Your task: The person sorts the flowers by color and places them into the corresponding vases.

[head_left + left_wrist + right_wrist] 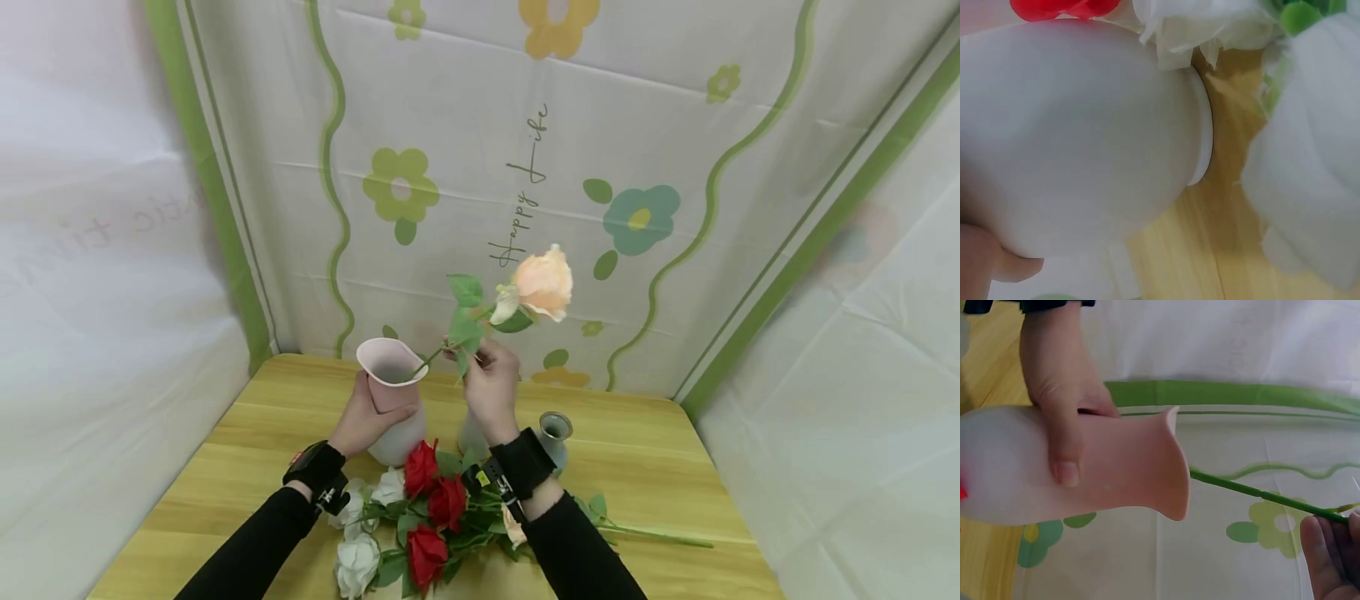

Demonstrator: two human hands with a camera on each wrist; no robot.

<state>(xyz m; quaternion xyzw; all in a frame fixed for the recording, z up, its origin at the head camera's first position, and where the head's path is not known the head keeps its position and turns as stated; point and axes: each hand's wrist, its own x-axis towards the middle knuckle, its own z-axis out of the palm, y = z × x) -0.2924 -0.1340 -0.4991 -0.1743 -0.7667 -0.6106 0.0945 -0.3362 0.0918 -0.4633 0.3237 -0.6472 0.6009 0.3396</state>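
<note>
My left hand (369,425) holds a pink-and-white vase (397,437) by its neck, thumb across the front. The vase stands slightly tilted, its wavy mouth towards the right. In the right wrist view its pink neck (1129,462) lies under the left thumb. My right hand (491,387) pinches the green stem (1235,485) of a peach rose (543,283). The stem's lower end reaches into the vase mouth, where its tip is hidden. The bloom and leaves are above and right of the vase. The left wrist view shows the vase's white body (1079,131) close up.
Red roses (427,554) and white roses (356,567) lie in front of the vase on the wooden table (660,483). A small grey-blue vase (556,429) stands right of my right wrist. Another pale vase (472,437) is partly hidden behind that hand. A printed curtain (465,108) hangs behind.
</note>
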